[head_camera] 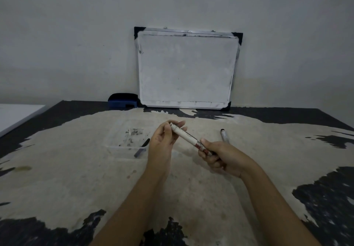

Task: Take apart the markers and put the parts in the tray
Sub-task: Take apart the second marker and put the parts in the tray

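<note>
I hold a white marker (186, 135) with red print above the table, tilted from upper left to lower right. My right hand (218, 155) grips its lower end. The fingertips of my left hand (162, 140) pinch its upper end. A clear plastic tray (122, 140) lies on the table just left of my left hand, with dark smudges on its floor. A thin dark marker part (141, 148) rests across the tray's right front corner. A second marker (224, 135) with a black tip lies on the table beyond my right hand.
A small whiteboard (186, 67) leans against the wall at the back of the table. A blue and black eraser (122, 101) sits left of it. The tabletop (76, 169) is worn, pale in the middle and black at the edges.
</note>
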